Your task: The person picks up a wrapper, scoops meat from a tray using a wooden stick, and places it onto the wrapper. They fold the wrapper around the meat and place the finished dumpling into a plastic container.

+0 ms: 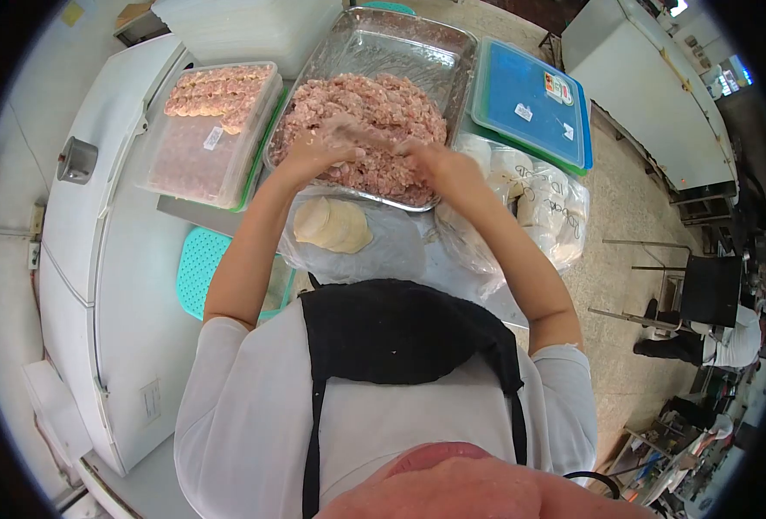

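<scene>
My left hand and my right hand are close together, low over raw ground meat heaped in a rectangular metal tray. The fingers of both hands are bent inward towards each other. Between them a pale shape is smeared by motion, and I cannot make out what it is. Just below the tray, a stack of pale round dough wrappers lies on a clear plastic bag. Under my right forearm, several white wrapped rolls with handwriting sit in clear plastic.
A lidded clear container showing rows of shaped meat stands left of the tray. Blue-lidded containers are stacked on the right. A turquoise basket is below left. White freezers flank the left side. A person is at far right.
</scene>
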`<state>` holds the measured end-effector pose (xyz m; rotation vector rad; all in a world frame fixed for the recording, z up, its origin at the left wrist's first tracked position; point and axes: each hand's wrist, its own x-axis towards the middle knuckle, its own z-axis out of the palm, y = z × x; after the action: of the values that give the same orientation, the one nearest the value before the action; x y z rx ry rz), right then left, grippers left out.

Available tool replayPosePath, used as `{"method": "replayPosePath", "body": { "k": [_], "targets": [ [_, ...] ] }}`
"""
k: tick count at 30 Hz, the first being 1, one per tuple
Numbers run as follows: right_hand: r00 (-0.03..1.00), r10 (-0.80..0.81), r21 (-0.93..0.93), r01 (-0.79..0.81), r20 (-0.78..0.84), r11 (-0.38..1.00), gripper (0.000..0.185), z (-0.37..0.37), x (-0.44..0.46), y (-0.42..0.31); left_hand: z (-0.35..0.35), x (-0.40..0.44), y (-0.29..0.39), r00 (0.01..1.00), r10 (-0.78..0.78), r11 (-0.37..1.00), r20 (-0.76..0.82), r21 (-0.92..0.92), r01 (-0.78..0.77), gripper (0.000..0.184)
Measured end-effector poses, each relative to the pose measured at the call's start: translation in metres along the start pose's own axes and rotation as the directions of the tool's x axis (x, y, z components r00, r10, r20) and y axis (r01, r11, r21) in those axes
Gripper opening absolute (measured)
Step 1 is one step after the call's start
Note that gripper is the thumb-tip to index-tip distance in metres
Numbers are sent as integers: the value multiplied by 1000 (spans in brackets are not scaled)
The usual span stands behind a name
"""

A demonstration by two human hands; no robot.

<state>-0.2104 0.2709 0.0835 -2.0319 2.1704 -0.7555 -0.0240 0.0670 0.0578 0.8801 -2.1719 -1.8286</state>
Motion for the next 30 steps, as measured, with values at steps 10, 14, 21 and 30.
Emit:
{"method": "replayPosePath", "body": {
  "k": [10, 14, 21, 30],
  "targets": [
    [985, 122, 494, -166, 119, 853, 30, -64, -16, -5, 9, -35, 72, 785, 620, 749, 21, 282, -599, 39],
    [997, -21, 485, -15, 69, 874, 29, -33, -13, -8, -2, -20, 63, 749, 563, 690, 350, 301, -659, 38],
    [993, 94, -77, -100, -78, 992, 25, -37, -14, -42, -2, -12, 40, 947, 317, 943, 57, 90, -321, 31],
    [923, 385, 4, -385, 21, 923, 27, -44, -37, -28, -37, -32, 39, 789, 571, 739, 228, 276, -615, 76]
  ]
}}
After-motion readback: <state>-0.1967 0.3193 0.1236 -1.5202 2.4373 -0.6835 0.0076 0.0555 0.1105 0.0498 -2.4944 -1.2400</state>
